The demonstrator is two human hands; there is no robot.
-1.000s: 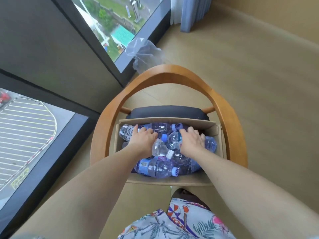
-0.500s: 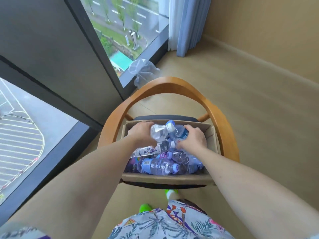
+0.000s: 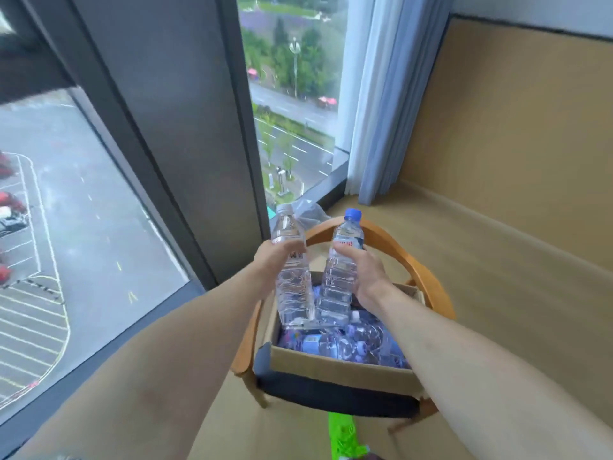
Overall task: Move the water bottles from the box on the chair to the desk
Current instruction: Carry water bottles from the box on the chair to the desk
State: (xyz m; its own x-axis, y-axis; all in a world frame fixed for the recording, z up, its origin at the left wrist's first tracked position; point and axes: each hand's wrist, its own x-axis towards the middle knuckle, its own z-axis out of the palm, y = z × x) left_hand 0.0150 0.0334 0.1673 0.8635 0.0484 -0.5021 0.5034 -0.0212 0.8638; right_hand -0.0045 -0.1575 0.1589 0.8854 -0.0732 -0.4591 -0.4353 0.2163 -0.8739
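A cardboard box (image 3: 335,365) sits on a wooden chair (image 3: 428,283) with a dark seat cushion. Several clear water bottles (image 3: 335,346) with blue labels lie jumbled inside it. My left hand (image 3: 270,260) grips a clear bottle with a white cap (image 3: 292,283), held upright above the box. My right hand (image 3: 363,270) grips a second clear bottle with a blue cap (image 3: 340,277), also upright and lifted above the box. The two bottles' bases nearly touch. No desk is in view.
A floor-to-ceiling window (image 3: 83,210) with dark frames runs along the left. A pale curtain (image 3: 374,104) hangs in the corner. A crumpled clear plastic bag (image 3: 310,210) lies behind the chair. Beige floor (image 3: 497,277) stretches to the right. A green shoe (image 3: 341,436) shows below.
Both hands have lifted one bottle each out of the box and turned them upright. The view has tilted up towards the window and the corner.
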